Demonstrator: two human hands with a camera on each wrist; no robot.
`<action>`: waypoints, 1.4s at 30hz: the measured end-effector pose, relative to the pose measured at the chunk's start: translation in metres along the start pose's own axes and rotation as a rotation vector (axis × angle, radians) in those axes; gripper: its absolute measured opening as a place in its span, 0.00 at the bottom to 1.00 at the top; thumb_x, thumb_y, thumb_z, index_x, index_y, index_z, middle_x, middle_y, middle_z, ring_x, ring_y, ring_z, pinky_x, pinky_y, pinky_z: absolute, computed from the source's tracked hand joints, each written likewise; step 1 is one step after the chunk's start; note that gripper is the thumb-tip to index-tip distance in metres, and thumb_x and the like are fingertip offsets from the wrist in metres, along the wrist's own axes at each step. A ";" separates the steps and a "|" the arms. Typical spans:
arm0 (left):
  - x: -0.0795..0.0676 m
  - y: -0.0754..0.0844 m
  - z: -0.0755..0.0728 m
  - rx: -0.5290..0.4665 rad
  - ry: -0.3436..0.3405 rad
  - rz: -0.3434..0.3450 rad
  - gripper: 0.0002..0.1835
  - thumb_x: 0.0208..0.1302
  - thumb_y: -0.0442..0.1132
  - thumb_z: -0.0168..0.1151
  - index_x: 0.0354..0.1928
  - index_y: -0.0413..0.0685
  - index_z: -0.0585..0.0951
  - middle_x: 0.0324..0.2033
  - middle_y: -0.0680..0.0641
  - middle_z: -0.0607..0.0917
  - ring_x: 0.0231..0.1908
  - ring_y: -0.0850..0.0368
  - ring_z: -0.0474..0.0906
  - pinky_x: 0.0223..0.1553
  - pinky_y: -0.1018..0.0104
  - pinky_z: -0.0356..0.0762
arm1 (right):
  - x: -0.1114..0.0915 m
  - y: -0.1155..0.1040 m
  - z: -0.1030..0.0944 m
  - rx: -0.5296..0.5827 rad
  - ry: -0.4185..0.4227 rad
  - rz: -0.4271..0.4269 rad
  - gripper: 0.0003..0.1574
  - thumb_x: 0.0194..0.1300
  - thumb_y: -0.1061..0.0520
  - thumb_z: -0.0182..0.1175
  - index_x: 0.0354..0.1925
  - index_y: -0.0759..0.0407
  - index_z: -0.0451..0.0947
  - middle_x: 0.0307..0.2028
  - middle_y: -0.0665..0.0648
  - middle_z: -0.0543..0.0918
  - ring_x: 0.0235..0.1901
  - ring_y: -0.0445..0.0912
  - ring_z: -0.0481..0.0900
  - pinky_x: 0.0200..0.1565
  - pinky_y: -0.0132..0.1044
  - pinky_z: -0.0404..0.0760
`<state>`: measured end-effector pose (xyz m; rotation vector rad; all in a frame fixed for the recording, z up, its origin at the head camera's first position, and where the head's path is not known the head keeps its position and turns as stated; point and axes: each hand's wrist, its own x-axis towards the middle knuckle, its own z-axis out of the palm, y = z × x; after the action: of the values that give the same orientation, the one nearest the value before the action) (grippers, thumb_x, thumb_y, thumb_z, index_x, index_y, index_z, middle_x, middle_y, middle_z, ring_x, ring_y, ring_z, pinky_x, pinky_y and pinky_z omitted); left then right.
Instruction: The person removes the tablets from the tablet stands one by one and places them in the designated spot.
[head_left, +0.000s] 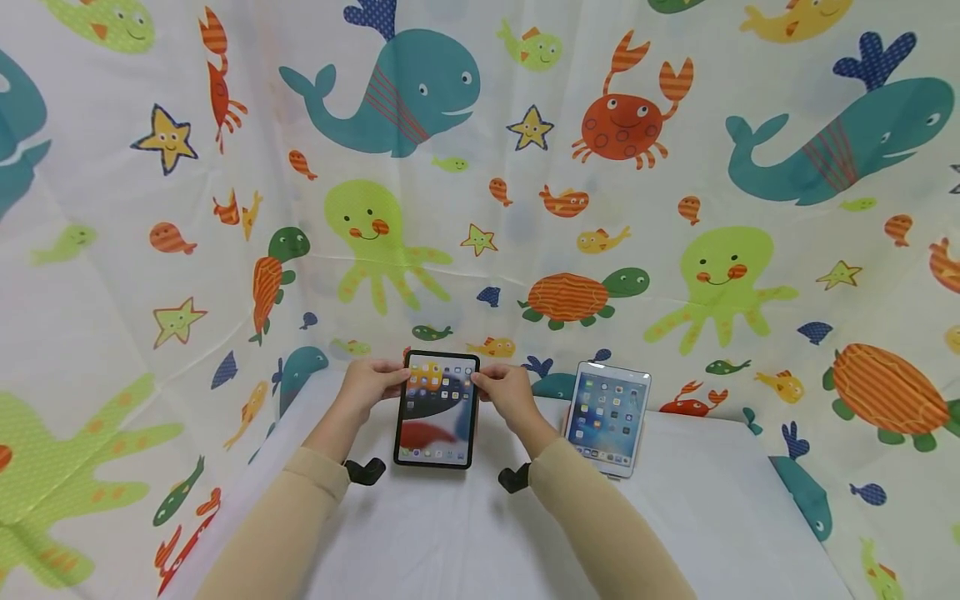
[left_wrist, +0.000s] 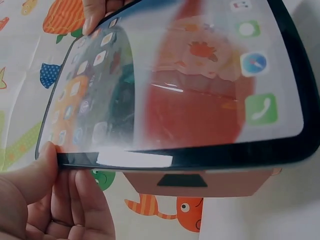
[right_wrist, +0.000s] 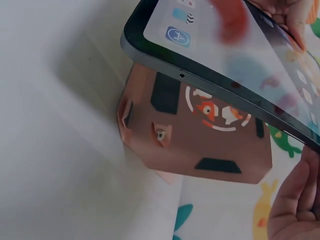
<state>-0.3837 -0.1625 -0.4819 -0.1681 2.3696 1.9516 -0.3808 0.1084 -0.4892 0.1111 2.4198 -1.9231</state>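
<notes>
In the head view, a black-framed tablet (head_left: 437, 412) with a lit home screen is held by its two upper sides. My left hand (head_left: 363, 385) pinches its left edge, thumb on the front and fingers behind, as the left wrist view shows. On the opposite edge, my right hand (head_left: 510, 392) grips it the same way. Behind the tablet, a rose-gold stand (right_wrist: 185, 150) with dark pads and a round cut-out shows in the right wrist view. There, the tablet's lower end is tilted away from the stand; whether they touch anywhere I cannot tell.
A white-framed tablet (head_left: 609, 417), also lit, leans upright to the right, with a pinkish edge behind it. Both stand on a white-covered table (head_left: 705, 508). A curtain (head_left: 480, 250) printed with sea animals rises behind and at the sides.
</notes>
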 end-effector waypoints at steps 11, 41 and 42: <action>-0.015 -0.014 0.000 0.022 -0.024 -0.047 0.19 0.70 0.42 0.75 0.55 0.35 0.88 0.45 0.41 0.92 0.35 0.59 0.87 0.39 0.70 0.90 | -0.018 0.006 0.000 -0.020 -0.014 0.063 0.09 0.72 0.52 0.73 0.43 0.56 0.92 0.38 0.55 0.91 0.36 0.47 0.87 0.44 0.36 0.91; -0.074 -0.064 -0.004 0.053 -0.056 -0.156 0.13 0.69 0.39 0.75 0.45 0.33 0.90 0.30 0.47 0.91 0.26 0.59 0.84 0.31 0.68 0.88 | -0.088 0.052 0.018 0.039 -0.082 0.189 0.10 0.70 0.54 0.74 0.41 0.61 0.90 0.33 0.55 0.91 0.28 0.44 0.85 0.35 0.33 0.90; -0.076 -0.066 -0.004 0.054 -0.056 -0.159 0.13 0.69 0.39 0.75 0.45 0.33 0.90 0.30 0.47 0.91 0.26 0.59 0.84 0.31 0.68 0.88 | -0.090 0.053 0.019 0.037 -0.085 0.194 0.10 0.70 0.54 0.74 0.41 0.61 0.90 0.34 0.55 0.91 0.28 0.44 0.85 0.35 0.33 0.90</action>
<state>-0.2999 -0.1756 -0.5363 -0.2857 2.2942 1.7955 -0.2871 0.0997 -0.5378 0.2505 2.2299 -1.8491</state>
